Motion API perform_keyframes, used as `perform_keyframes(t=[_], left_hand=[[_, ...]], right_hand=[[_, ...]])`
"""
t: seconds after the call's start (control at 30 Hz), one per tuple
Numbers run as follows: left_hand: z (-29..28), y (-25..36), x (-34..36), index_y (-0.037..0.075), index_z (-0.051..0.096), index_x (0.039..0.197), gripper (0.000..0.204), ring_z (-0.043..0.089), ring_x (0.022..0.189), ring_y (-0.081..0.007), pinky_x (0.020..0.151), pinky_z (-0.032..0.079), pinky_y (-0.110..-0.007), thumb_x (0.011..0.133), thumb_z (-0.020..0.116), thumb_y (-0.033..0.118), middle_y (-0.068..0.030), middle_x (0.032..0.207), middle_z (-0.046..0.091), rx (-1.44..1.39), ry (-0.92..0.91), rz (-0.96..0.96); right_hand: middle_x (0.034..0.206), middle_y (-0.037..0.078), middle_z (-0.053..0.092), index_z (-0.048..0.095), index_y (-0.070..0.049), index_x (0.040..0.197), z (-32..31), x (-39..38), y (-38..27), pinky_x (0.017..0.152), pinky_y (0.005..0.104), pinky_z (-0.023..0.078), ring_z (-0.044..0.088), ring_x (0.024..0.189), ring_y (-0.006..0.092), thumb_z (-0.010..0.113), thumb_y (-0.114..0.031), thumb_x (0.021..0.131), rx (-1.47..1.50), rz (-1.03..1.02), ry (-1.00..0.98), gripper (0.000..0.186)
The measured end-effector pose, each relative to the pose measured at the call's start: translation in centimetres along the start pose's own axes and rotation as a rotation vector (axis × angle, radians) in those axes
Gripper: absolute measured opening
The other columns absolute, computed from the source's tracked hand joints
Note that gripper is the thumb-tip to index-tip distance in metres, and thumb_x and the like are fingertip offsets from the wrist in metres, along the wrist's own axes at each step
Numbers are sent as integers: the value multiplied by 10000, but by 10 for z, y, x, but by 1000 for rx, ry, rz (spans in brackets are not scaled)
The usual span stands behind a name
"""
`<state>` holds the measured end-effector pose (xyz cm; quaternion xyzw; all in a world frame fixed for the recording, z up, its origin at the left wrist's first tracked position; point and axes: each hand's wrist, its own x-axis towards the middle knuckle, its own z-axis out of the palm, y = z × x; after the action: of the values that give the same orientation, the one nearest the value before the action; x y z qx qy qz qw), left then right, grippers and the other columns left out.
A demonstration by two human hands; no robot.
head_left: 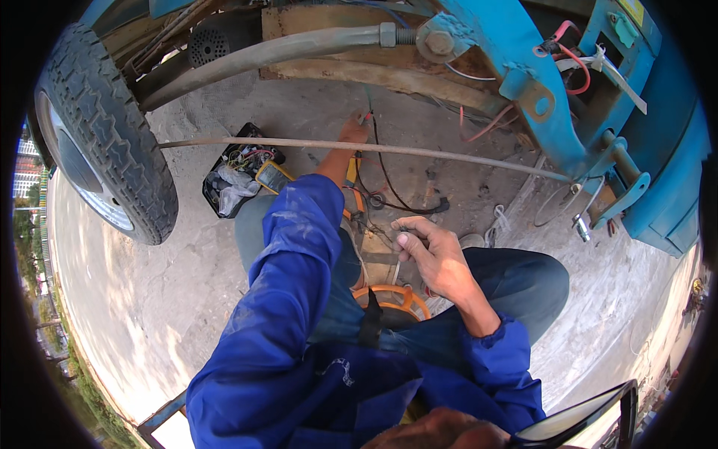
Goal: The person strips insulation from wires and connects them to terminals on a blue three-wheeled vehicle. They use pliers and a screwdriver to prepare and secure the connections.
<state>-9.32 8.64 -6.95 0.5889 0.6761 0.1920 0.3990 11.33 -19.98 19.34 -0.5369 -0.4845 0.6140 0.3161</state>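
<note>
My left hand (pixel 355 129) reaches forward beneath the thin metal rod (pixel 299 144). Its fingers are closed by a green wire (pixel 367 91) and a small red piece (pixel 366 117), but what they grip is too small to make out. Above my lap, the thumb and fingers of my right hand (pixel 430 251) are pinched together on a thin dark wire (pixel 380 234). A black cable (pixel 383 166) hangs down between the hands and curves right to a thick dark end (pixel 441 206). Beside my left forearm sits a yellow multimeter (pixel 273 176).
A black tray (pixel 215 187) holds tangled wires and a clear plastic bag (pixel 235 187). A tyre (pixel 112 142) stands at left. The blue frame (pixel 516 45) and a thick metal bar (pixel 284 49) hang overhead. Loose red wires (pixel 486 129) dangle at right. An orange ring (pixel 396 290) lies between my legs.
</note>
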Motion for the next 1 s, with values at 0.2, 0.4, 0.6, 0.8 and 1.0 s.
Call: perform_keyframes(t=[0.2, 0.4, 0.6, 0.8, 1.0], left_hand=[[14, -11, 23, 79, 515, 1495, 607, 624, 1250, -369, 1020, 500, -412, 904, 635, 147, -202, 1419, 619, -27, 7, 94], [20, -16, 22, 48, 621, 1358, 423, 664, 1172, -351, 971, 519, -404, 938, 609, 102, -209, 1251, 695, -130, -18, 176], [19, -14, 21, 6, 624, 1293, 350, 733, 965, -238, 811, 559, -373, 961, 617, 119, -144, 1181, 707, -233, -103, 104], [6, 2, 5, -5, 632, 1265, 358, 730, 889, -247, 783, 558, -381, 970, 651, 197, -149, 1061, 730, -65, -96, 205], [-5, 31, -21, 3, 639, 1268, 399, 713, 932, -245, 865, 539, -382, 976, 665, 273, -150, 1048, 738, -69, 35, 297]], right_hand=[[840, 58, 676, 643, 50, 1218, -1, 4, 0, 724, 289, 528, 642, 758, 116, 595, -135, 1038, -79, 32, -5, 263], [819, 67, 680, 633, 56, 1214, 0, 8, 3, 713, 293, 533, 654, 744, 124, 597, -133, 1037, -89, 26, 3, 262], [810, 72, 689, 639, 36, 1224, 3, 8, -3, 716, 297, 538, 660, 737, 125, 593, -136, 1035, -108, 52, 8, 259], [821, 84, 702, 659, 9, 1230, 3, 7, -6, 729, 303, 540, 675, 758, 140, 597, -164, 1031, -111, 63, 26, 271], [819, 85, 702, 672, 8, 1217, 5, 8, 0, 720, 314, 533, 678, 768, 142, 608, -182, 1026, -157, 29, 33, 277]])
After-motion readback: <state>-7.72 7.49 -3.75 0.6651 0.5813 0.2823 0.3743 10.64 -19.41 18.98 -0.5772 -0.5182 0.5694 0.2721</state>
